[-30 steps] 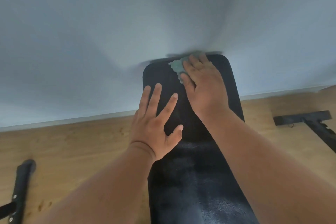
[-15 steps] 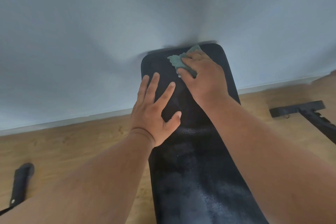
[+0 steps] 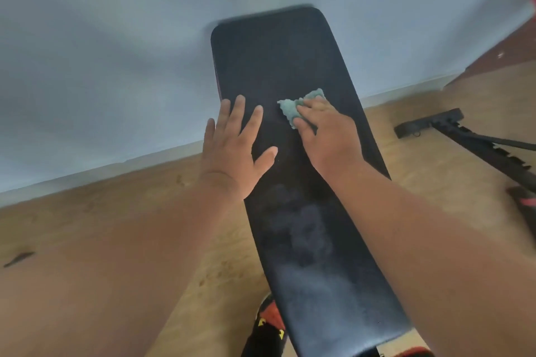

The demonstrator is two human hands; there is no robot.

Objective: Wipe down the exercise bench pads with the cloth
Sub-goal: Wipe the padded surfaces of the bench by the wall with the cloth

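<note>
Head view, cloth (image 3: 300,106) mid-pad (image 3: 278,61), edges clear

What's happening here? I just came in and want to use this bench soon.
A person is wiping the black bench pad with a green cloth. The right hand presses the cloth flat against the pad about midway up, fingers laid over it. The left hand rests open on the pad's left edge, apparently steadying it. The lower part of the pad shows a hazy, streaky sheen, while the top part looks plain dark. Part of a black frame lies on the wooden floor to the right.
</note>
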